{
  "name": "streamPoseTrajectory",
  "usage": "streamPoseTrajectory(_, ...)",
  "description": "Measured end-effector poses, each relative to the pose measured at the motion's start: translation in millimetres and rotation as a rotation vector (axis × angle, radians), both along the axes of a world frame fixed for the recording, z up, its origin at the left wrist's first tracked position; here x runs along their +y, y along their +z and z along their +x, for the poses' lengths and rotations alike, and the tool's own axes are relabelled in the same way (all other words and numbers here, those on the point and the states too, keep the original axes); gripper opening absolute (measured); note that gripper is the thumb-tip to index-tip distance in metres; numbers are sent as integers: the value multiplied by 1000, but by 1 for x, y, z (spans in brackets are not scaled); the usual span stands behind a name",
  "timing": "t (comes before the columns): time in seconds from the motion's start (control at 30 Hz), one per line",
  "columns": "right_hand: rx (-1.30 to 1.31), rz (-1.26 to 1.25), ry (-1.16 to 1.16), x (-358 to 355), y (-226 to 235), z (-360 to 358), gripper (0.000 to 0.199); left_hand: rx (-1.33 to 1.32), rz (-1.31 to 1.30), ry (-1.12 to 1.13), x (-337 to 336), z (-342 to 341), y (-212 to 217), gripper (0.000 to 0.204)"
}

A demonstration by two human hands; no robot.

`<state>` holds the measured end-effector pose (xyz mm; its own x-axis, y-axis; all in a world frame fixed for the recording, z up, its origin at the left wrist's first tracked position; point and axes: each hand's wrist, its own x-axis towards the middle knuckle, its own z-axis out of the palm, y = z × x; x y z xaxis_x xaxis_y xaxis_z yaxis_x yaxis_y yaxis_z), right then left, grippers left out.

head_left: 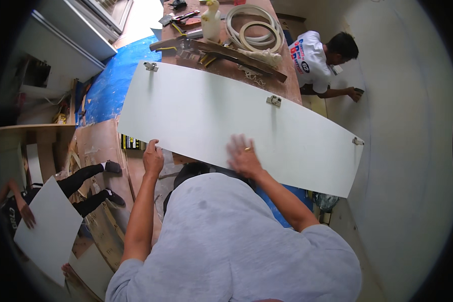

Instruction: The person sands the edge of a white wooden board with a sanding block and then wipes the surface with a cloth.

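Since that long white panel (pixel 226 121) is lying right across the wooden surface (pixel 288 90), with its near edge sitting just in front of the person's belly, steady support is mattering most, imo. The left hand (pixel 153 158) is gripping that near edge toward its left end, fingers bending in on it; how far they're reaching underneath, I can't tell. The right hand (pixel 244 156) is holding nothing: its fingers are spreading out over the face near the middle. It's blurring, so no idea whether the palm is pressing or just skimming.

If I were doing it, I'd be keeping the left hold firm but relaxed, and the right palm flat and light so the white face isn't getting marked. Both ends are overhanging, so I'd be loading the middle, because pushing hard out at a corner could be tipping it. Three metal hinges (pixel 274 101) are sitting along the far edge, so I'd be watching they're not snagging on the dark wood strips (pixel 236 60) lying just beyond. The coils (pixel 229 25) and squeeze bottle (pixel 211 22) are standing farther back, so they're probably not bothering anyone.
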<state>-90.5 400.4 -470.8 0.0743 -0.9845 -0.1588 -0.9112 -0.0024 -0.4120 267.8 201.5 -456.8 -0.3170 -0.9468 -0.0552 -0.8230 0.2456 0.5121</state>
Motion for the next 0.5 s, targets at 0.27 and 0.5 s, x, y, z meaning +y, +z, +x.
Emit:
streamPoseTrajectory(0.27,40,-730,-400,-242,6,-136,56,24,107,-86,30,4,35,42)
streamPoseTrajectory(0.5,506,-165,-298,-308,9,-201,68,73,118,-75,69,12,65,26)
